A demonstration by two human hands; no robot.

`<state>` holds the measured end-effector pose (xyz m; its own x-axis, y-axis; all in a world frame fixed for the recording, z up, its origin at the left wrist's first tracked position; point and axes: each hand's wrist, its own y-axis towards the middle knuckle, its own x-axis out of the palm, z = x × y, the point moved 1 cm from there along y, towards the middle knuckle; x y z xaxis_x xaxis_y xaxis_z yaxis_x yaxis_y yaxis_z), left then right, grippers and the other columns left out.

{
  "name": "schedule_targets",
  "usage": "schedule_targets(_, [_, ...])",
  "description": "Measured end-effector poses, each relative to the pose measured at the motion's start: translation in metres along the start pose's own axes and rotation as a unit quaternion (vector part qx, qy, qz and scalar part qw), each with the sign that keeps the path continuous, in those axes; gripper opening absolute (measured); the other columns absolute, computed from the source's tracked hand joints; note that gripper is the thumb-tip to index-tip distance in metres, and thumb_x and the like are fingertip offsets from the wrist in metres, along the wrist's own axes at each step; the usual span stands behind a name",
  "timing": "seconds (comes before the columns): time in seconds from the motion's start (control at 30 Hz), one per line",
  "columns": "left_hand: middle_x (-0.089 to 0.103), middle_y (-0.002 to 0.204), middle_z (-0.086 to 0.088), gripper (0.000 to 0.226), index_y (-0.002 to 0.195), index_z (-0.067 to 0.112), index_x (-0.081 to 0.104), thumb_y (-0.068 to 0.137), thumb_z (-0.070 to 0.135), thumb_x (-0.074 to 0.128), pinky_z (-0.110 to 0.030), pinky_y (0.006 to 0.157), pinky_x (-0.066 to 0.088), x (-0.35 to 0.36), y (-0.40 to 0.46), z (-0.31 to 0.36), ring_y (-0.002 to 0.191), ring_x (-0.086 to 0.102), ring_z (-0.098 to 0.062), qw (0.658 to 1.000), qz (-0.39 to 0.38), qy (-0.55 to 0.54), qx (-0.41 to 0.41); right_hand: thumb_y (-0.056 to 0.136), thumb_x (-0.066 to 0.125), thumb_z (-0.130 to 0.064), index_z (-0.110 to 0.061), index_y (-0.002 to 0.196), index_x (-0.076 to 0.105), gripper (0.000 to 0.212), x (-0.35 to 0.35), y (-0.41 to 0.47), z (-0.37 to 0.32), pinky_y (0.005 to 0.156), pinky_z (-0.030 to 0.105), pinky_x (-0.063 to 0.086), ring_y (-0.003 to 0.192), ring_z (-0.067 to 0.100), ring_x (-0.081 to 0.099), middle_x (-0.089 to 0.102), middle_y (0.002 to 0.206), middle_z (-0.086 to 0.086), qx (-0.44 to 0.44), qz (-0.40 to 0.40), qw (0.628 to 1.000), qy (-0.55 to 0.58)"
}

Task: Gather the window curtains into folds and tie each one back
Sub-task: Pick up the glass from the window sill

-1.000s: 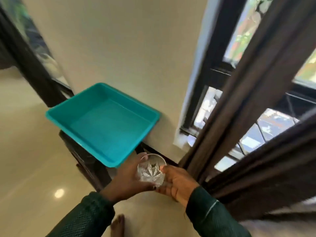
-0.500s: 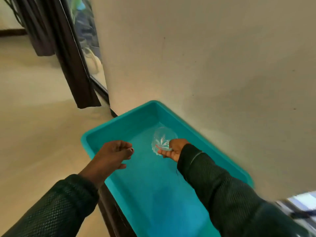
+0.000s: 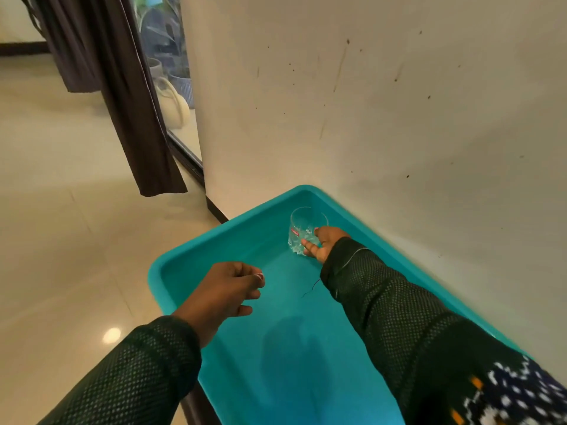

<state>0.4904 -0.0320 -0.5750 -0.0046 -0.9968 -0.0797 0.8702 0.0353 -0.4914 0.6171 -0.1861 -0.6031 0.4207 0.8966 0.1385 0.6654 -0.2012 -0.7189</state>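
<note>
A clear cut-glass tumbler (image 3: pixel 303 227) stands near the far corner of a teal plastic tray (image 3: pixel 196 246). My right hand (image 3: pixel 323 242) grips the glass low on its side, thumb and fingers around it. Over the tray's near left part hovers my left hand (image 3: pixel 225 291), fingers loosely curled and holding nothing. A dark brown curtain (image 3: pixel 129 96) hangs loose at the upper left beside a window (image 3: pixel 167 47), well away from both hands.
A cream wall (image 3: pixel 383 102) rises right behind the tray. Glossy beige floor tiles (image 3: pixel 61 225) spread to the left. Pots and a pale jug (image 3: pixel 173 101) sit outside the glass. A dark stand edge (image 3: pixel 196 406) shows under the tray.
A second ago both hands held the glass by the other window; the view swung left, my left hand let go, and my right hand has set the glass upright in the tray.
</note>
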Motion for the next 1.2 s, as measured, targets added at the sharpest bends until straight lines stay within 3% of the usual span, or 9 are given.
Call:
schedule_targets(0.07, [0.063, 0.095, -0.008, 0.008, 0.085, 0.012, 0.060, 0.091, 0.011, 0.055, -0.026, 0.065, 0.048, 0.000, -0.001, -0.003, 0.075, 0.056, -0.011, 1.000, -0.001, -0.005, -0.006, 0.094, 0.047, 0.002, 0.001, 0.140, 0.029, 0.050, -0.002, -0.005, 0.002, 0.104, 0.038, 0.040, 0.130, 0.036, 0.040, 0.032, 0.147, 0.019, -0.033, 0.001, 0.997, 0.069])
schedule_targets(0.13, [0.063, 0.094, -0.007, 0.009, 0.084, 0.012, 0.060, 0.091, 0.010, 0.054, -0.026, 0.065, 0.047, 0.003, -0.002, -0.004, 0.076, 0.056, -0.012, 1.000, 0.001, -0.007, -0.011, 0.092, 0.051, 0.001, 0.004, 0.134, 0.037, 0.044, -0.008, -0.015, 0.007, 0.096, 0.037, 0.046, 0.122, 0.035, 0.050, 0.044, 0.137, 0.022, -0.049, -0.006, 0.995, 0.084])
schedule_targets(0.23, [0.064, 0.091, -0.005, 0.010, 0.084, 0.012, 0.060, 0.091, 0.009, 0.053, -0.026, 0.064, 0.046, 0.014, -0.011, -0.004, 0.075, 0.056, -0.012, 0.999, 0.003, -0.029, -0.022, 0.094, 0.047, 0.000, 0.000, 0.097, 0.052, 0.006, -0.027, -0.044, 0.016, 0.080, 0.032, 0.049, 0.079, 0.024, 0.059, 0.057, 0.088, 0.016, -0.032, -0.048, 0.996, 0.062])
schedule_targets(0.3, [0.064, 0.090, -0.006, 0.009, 0.084, 0.011, 0.060, 0.091, 0.009, 0.054, -0.025, 0.062, 0.046, 0.027, -0.023, -0.001, 0.075, 0.056, -0.012, 0.998, 0.000, -0.056, -0.034, 0.096, 0.043, -0.003, -0.008, 0.085, 0.050, 0.014, -0.048, -0.072, 0.023, 0.070, 0.032, 0.050, 0.067, 0.018, 0.054, 0.053, 0.075, 0.009, -0.018, -0.070, 0.997, 0.041])
schedule_targets(0.43, [0.065, 0.084, -0.003, 0.010, 0.084, 0.011, 0.060, 0.091, 0.008, 0.053, -0.024, 0.062, 0.045, 0.064, -0.059, 0.007, 0.071, 0.056, -0.011, 0.995, -0.025, -0.090, -0.040, 0.097, 0.043, -0.009, -0.013, 0.090, 0.055, 0.014, -0.097, -0.138, 0.040, 0.062, 0.025, 0.052, 0.070, 0.015, 0.061, 0.065, 0.085, 0.006, -0.014, -0.110, 0.994, 0.022])
schedule_targets(0.6, [0.066, 0.064, 0.003, 0.016, 0.081, 0.011, 0.062, 0.091, 0.005, 0.050, -0.022, 0.062, 0.046, 0.131, -0.130, 0.004, 0.063, 0.059, -0.008, 0.992, -0.120, -0.045, -0.020, 0.095, 0.044, -0.004, -0.011, 0.091, 0.059, 0.016, -0.179, -0.218, 0.060, 0.057, 0.021, 0.051, 0.062, 0.011, 0.061, 0.067, 0.078, 0.004, -0.048, -0.108, 0.992, 0.051])
schedule_targets(0.83, [0.061, 0.063, -0.002, 0.019, 0.083, 0.008, 0.061, 0.093, 0.002, 0.046, -0.016, 0.050, 0.049, 0.252, -0.250, -0.039, 0.050, 0.057, -0.003, 0.963, -0.260, 0.057, -0.037, 0.095, 0.044, -0.005, -0.009, 0.088, 0.063, 0.021, -0.340, -0.321, 0.109, 0.055, 0.022, 0.052, 0.062, 0.012, 0.062, 0.070, 0.073, 0.005, -0.069, 0.017, 0.990, 0.122])
schedule_targets(1.0, [0.061, 0.073, -0.006, 0.005, 0.082, 0.010, 0.065, 0.084, 0.011, 0.060, -0.025, 0.063, 0.044, 0.326, -0.354, -0.099, 0.071, 0.057, -0.015, 0.907, -0.382, 0.158, -0.086, 0.096, 0.046, -0.008, -0.010, 0.096, 0.064, 0.019, -0.454, -0.400, 0.174, 0.058, 0.025, 0.052, 0.068, 0.015, 0.061, 0.071, 0.080, 0.005, -0.012, 0.120, 0.976, 0.181])
schedule_targets(1.2, [0.060, 0.075, -0.005, 0.013, 0.085, 0.012, 0.062, 0.089, 0.004, 0.052, -0.020, 0.055, 0.043, 0.411, -0.453, -0.130, 0.070, 0.056, -0.012, 0.858, -0.425, 0.285, -0.038, 0.096, 0.044, -0.008, -0.010, 0.097, 0.060, 0.017, -0.568, -0.482, 0.214, 0.062, 0.024, 0.049, 0.069, 0.014, 0.058, 0.066, 0.081, 0.006, -0.037, 0.182, 0.949, 0.255])
